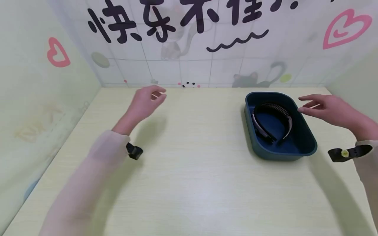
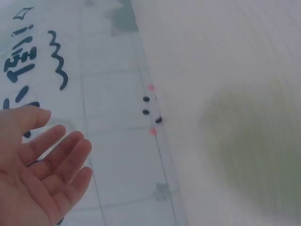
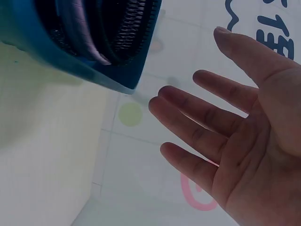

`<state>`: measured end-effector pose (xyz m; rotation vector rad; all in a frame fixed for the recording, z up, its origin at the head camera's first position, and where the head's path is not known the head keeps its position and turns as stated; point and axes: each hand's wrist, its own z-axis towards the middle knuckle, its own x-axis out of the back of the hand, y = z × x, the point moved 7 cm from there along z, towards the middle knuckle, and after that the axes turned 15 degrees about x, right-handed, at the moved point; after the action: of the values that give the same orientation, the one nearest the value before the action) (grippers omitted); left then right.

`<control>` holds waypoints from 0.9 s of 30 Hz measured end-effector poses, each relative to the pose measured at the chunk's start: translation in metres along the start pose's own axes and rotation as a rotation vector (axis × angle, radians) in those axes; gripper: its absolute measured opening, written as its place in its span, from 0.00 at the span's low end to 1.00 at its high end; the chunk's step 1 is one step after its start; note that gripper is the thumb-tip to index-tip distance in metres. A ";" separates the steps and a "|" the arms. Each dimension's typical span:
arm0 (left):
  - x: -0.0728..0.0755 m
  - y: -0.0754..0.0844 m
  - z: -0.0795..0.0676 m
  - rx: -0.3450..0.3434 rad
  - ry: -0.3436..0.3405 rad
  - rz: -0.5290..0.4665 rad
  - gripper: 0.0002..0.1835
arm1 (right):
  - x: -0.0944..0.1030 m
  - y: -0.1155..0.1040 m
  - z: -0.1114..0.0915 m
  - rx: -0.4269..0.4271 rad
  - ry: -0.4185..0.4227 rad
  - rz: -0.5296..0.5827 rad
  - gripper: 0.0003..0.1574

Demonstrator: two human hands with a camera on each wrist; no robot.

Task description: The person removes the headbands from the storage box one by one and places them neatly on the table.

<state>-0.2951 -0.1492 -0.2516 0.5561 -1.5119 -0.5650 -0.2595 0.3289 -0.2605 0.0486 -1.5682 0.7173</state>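
Note:
Headbands (image 1: pixel 287 119), dark with a toothed inner edge and pale parts, lie inside a dark blue plastic bin (image 1: pixel 256 148) on the right of the table. My right hand (image 1: pixel 326 108) hovers beside the bin's right rim, its fingers pointing toward it. In the right wrist view that hand (image 3: pixel 235 127) has its fingers spread and holds nothing; the bin (image 3: pixel 94 77) shows at the upper left. Over the left back part of the table is my left hand (image 1: pixel 147 101), fingers loosely bent. The left wrist view shows its palm (image 2: pixel 42 174) bare.
The pale wooden table (image 1: pixel 189 183) runs back to a white printed wall cloth (image 1: pixel 192 72) with large black characters and pink hearts. Light side walls (image 1: pixel 38 108) flank the table. A black strap with a small camera (image 1: pixel 134 151) sits on each wrist.

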 end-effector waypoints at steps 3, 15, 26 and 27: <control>-0.023 0.022 0.004 -0.018 -0.052 -0.039 0.17 | -0.004 0.002 -0.004 0.008 0.013 -0.005 0.33; -0.117 0.092 0.020 -0.117 -0.243 -0.140 0.15 | -0.023 0.015 -0.015 0.001 0.046 0.021 0.28; -0.171 0.145 0.030 -0.182 -0.370 -0.129 0.16 | -0.027 0.031 -0.021 -0.053 0.097 0.067 0.27; -0.174 0.150 0.031 -0.185 -0.383 -0.128 0.16 | -0.028 0.032 -0.021 -0.056 0.099 0.072 0.27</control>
<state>-0.3234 0.0783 -0.2855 0.4172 -1.7675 -0.9414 -0.2507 0.3540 -0.3002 -0.0842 -1.5001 0.7217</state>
